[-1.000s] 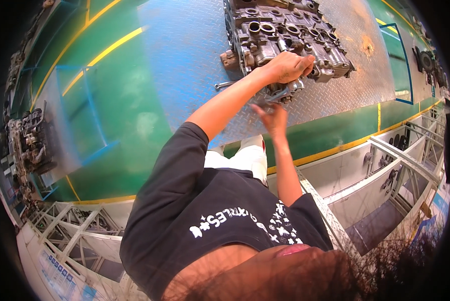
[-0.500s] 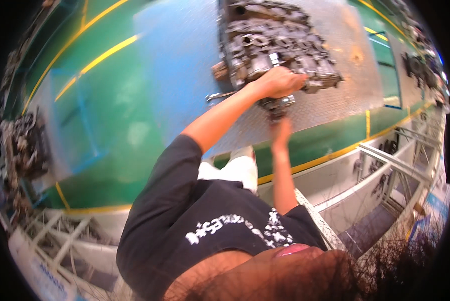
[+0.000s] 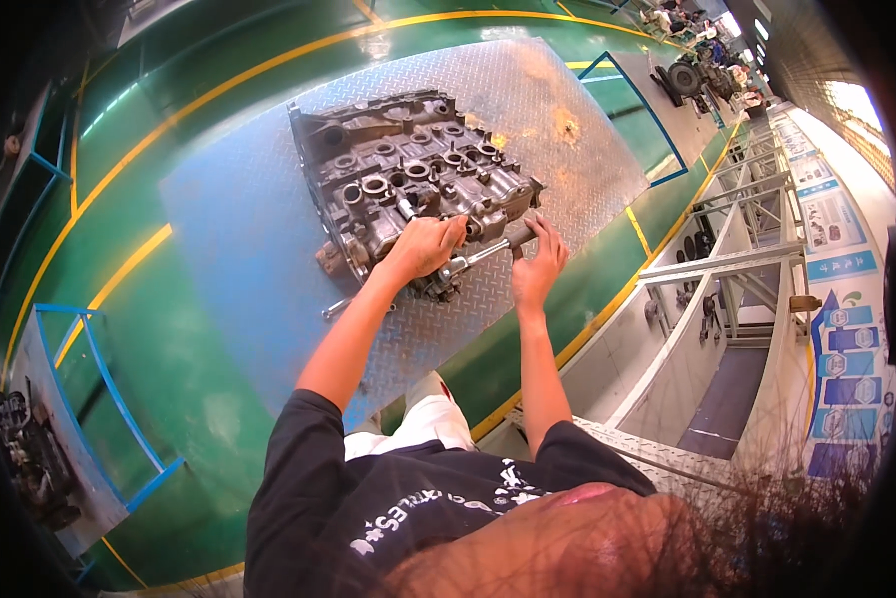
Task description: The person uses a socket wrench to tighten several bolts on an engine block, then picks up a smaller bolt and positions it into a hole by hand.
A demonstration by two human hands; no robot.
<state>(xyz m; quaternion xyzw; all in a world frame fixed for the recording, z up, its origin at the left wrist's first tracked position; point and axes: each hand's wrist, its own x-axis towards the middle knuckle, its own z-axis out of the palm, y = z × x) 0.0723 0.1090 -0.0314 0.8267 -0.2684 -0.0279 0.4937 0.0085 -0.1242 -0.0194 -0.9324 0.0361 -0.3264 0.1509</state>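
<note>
Head view: curled right fingers [image 3: 551, 242] hold the ratchet [image 3: 489, 253] beside bent left fingers [image 3: 454, 234] of unclear hold.

1. Diamond-plate metal worktop [image 3: 238, 199], blue toward its left edge, stained orange-brown toward its right.
2. Engine [image 3: 398, 164] across its middle.
3. Wrench [image 3: 336, 310] lying toward the near-left corner.
4. Brown block [image 3: 329, 257] beside the engine.

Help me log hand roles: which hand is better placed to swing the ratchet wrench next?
Likely the right hand: it is at the grip of the ratchet wrench, offering leverage, while the left hand is near the tool's head, by the engine part.
</note>
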